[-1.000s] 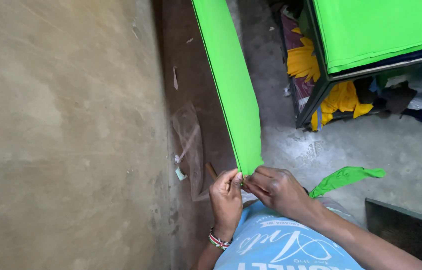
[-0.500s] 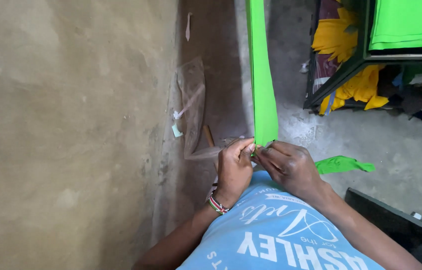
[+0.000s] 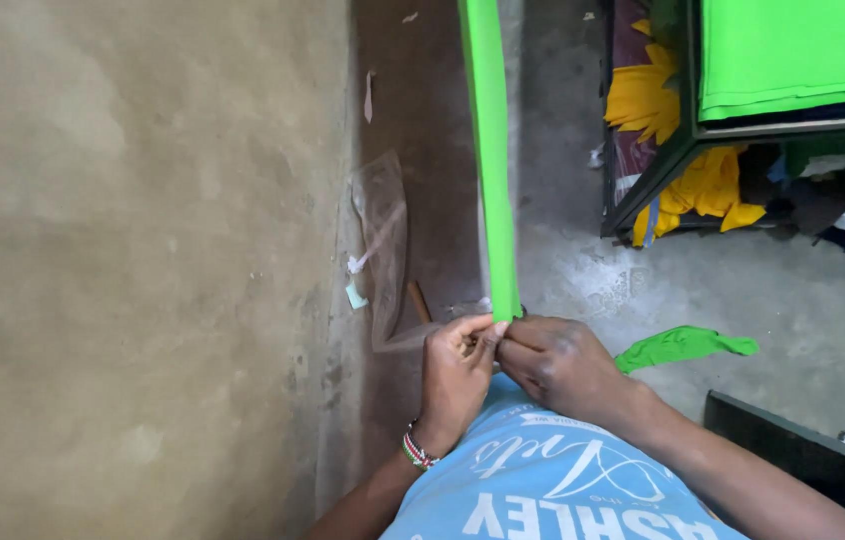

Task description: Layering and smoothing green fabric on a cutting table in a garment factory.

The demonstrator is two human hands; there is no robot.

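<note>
Green cloth strip (image 3: pixel 491 160), probably light and limp; left hand (image 3: pixel 455 375) and right hand (image 3: pixel 558 365) pinch its near end.

Grey concrete floor (image 3: pixel 743 290) (green cloth scrap (image 3: pixel 685 344), clear plastic bag (image 3: pixel 388 250))

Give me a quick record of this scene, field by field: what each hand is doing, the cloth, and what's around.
left hand: pinches the near end of the green cloth strip
right hand: pinches the same end, touching the left hand
cloth strip: long, narrow, bright green, stretched away from the hands
floor: small green scrap, clear plastic bag
left side: rough plastered wall
upper right: folded green fabric on a dark metal frame, yellow cloth beneath
</note>
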